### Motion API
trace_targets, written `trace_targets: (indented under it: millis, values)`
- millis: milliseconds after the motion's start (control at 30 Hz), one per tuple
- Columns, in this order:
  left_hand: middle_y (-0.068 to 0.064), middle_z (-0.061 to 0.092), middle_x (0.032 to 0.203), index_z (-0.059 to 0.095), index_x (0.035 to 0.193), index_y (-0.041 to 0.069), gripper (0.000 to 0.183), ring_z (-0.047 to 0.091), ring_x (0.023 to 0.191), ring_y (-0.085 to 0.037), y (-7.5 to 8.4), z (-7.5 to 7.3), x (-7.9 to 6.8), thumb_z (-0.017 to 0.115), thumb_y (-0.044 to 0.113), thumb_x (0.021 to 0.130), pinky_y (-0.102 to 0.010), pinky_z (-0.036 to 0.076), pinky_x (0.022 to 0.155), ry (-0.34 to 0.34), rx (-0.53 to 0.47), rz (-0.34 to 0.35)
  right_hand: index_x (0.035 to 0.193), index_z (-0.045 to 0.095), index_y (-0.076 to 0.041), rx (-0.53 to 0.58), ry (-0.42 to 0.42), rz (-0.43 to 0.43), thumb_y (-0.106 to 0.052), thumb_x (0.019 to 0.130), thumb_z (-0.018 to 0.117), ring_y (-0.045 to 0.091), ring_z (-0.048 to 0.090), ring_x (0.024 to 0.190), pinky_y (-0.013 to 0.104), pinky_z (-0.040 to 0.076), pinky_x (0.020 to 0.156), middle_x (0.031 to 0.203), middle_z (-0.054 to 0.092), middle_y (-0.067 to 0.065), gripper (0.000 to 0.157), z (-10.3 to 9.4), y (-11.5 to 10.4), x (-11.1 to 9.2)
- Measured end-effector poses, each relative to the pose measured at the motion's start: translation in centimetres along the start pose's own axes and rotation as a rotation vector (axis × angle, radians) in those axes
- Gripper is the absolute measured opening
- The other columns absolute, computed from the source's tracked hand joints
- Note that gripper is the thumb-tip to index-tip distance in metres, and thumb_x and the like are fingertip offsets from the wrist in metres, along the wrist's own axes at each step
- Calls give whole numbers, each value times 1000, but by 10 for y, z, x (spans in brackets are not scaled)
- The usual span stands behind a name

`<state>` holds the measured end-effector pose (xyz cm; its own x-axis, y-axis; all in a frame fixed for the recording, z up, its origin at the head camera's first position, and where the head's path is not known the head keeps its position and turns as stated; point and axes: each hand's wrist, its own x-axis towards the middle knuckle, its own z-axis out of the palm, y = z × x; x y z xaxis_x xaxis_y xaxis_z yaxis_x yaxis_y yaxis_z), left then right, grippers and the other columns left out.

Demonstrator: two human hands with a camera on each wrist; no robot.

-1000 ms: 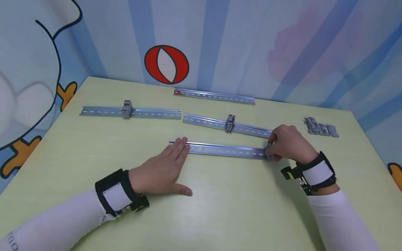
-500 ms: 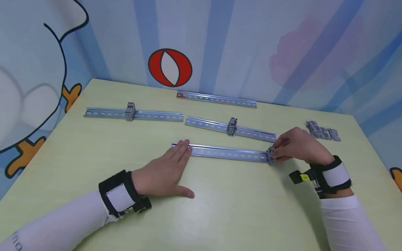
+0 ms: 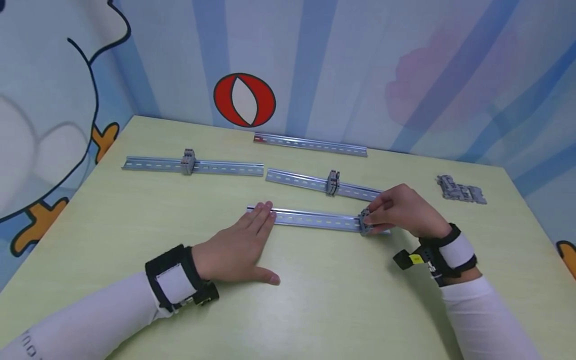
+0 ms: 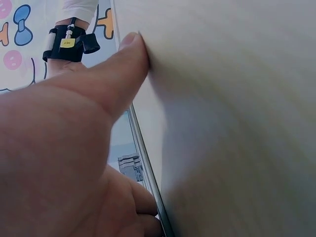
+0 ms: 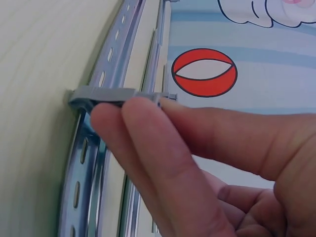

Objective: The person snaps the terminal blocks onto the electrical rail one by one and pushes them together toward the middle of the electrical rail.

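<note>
A slotted metal DIN rail [image 3: 315, 220] lies nearest the person on the table. My left hand [image 3: 236, 245] rests flat across its left end, fingers straight and thumb spread to the side; in the left wrist view the thumb hides part of the rail. Near the rail's right end, my right hand [image 3: 402, 212] pinches a grey terminal block [image 3: 364, 222] between thumb and fingers. The right wrist view has that terminal block [image 5: 106, 95] sitting across the rail [image 5: 84, 163], with slots showing on both sides of it. Fingertips cover part of the block.
Behind lie two more rails, a left one [image 3: 229, 168] and a right one [image 3: 297, 179], each carrying grey terminal blocks. Another rail [image 3: 310, 144] lies by the wall at the back of the table [image 3: 315, 310]. Loose grey blocks [image 3: 461, 190] lie at the right.
My right hand has moved left along the rail with the terminal block, from the right end to a little inward. The left hand stays on the rail.
</note>
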<state>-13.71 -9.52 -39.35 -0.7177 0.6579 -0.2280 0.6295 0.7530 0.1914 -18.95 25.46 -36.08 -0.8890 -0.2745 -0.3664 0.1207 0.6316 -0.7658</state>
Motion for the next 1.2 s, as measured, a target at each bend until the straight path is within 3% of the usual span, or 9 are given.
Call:
trace_targets:
  millis: [367, 700, 967, 1200]
  values:
    - [-20, -1, 165, 12, 155, -4, 122, -1, 152, -33, 1, 0, 1, 57, 78, 77, -46, 14, 124, -7, 13, -3, 106, 67, 12, 33, -2, -24, -4, 87, 71, 18, 77, 75, 39, 63, 73, 93, 74, 16, 25, 9, -2, 7]
    - [-20, -1, 165, 11, 155, -3, 122, -1, 152, -33, 3, -1, 3, 57, 77, 76, -47, 14, 124, -18, 16, -15, 105, 68, 11, 73, -13, -43, -3, 87, 71, 19, 77, 73, 40, 63, 73, 96, 74, 22, 23, 23, -11, 18]
    - [-21, -1, 165, 11, 155, -4, 122, -1, 152, -34, 2, 0, 3, 57, 77, 77, -47, 14, 124, -10, 11, -4, 107, 67, 10, 96, -2, -14, -4, 86, 72, 17, 77, 70, 39, 63, 72, 95, 76, 18, 26, 34, -20, 25]
    - [-21, -1, 165, 11, 156, -3, 122, -2, 152, -33, 1, 2, 3, 57, 77, 77, -47, 13, 124, -14, 10, -15, 104, 68, 8, 104, -18, -38, -5, 86, 73, 18, 77, 70, 39, 63, 71, 93, 76, 18, 22, 45, -29, 31]
